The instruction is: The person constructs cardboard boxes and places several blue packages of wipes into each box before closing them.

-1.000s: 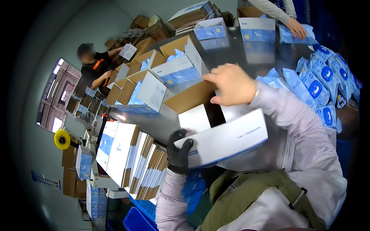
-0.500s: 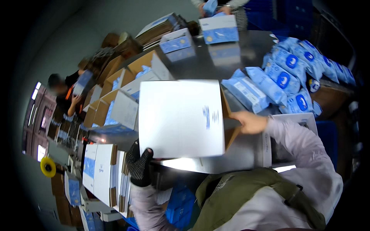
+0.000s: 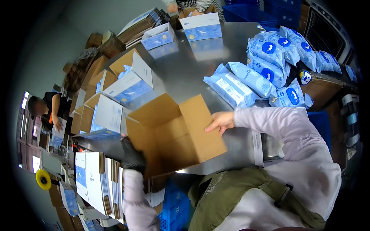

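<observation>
Between my hands is a cardboard carton (image 3: 178, 148), tilted so its bare brown inside faces me. My right hand (image 3: 221, 122) is ungloved and pinches the right flap of the carton between thumb and fingers. In a dark glove, my left hand (image 3: 133, 154) grips the carton's left side; some of its fingers are hidden behind the cardboard. Below that hand, a stack of flattened white cartons (image 3: 96, 181) stands on edge. To the right of the carton lie blue soft packs (image 3: 236, 86), several of them piled up.
Open cartons (image 3: 129, 82) with blue packs inside stand at the left of the metal table (image 3: 169, 69). At the far side, another person's hands are over a blue-and-white carton (image 3: 201, 30). A second person (image 3: 50, 111) holds a carton at far left. A yellow roll (image 3: 43, 179) sits lower left.
The carton has turned from its white outer face to its open brown inside. My right hand has moved left with the flap, and my left hand has shifted slightly left.
</observation>
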{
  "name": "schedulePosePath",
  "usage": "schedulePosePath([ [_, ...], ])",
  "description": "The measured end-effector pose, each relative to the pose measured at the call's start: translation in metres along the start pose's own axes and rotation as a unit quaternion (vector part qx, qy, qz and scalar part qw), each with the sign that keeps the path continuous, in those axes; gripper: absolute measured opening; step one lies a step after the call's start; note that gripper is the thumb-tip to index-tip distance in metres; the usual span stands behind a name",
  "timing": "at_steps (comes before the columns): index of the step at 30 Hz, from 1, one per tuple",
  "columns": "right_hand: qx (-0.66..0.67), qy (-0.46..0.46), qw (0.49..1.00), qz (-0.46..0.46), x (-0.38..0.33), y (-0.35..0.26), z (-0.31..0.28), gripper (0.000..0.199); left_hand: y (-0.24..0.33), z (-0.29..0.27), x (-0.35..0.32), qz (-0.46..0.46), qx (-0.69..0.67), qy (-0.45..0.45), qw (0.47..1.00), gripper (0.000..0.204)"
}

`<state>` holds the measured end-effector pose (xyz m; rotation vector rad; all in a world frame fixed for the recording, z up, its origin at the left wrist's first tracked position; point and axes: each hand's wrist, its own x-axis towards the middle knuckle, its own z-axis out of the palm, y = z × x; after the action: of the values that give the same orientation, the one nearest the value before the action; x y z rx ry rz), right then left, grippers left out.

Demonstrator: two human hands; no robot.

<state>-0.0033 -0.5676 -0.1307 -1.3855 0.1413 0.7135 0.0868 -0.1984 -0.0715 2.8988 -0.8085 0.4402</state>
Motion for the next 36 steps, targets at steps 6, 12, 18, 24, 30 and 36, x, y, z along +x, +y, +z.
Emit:
schedulePosePath([
  [6,-0.508,0.446,0.723,-0.143,0.014,-0.03,-0.061,0.064,-0.012,0.0,0.031,-0.15,-0.012,-0.129,0.98,0.064],
  [12,-0.617,0.465,0.599,0.21,0.024,-0.03,-0.076,0.088,0.021,-0.008,0.042,-0.18,-0.028,-0.17,0.968,0.058],
  [18,-0.63,0.367,0.684,0.036,-0.001,-0.003,-0.038,0.102,0.014,-0.014,0.042,-0.191,-0.092,-0.119,0.97,0.042],
  [24,0.072,0.247,0.912,-0.319,-0.065,-0.075,-0.043,0.086,0.03,-0.02,0.033,-0.221,-0.077,-0.125,0.964,0.032],
  [30,0.17,-0.113,0.893,-0.401,-0.049,-0.164,-0.011,0.067,0.049,-0.033,0.043,-0.219,-0.097,-0.114,0.964,0.027],
  [36,-0.175,-0.176,0.968,0.027,0.094,-0.111,0.087,0.046,-0.01,-0.002,0.043,-0.212,-0.125,-0.042,0.968,0.021],
])
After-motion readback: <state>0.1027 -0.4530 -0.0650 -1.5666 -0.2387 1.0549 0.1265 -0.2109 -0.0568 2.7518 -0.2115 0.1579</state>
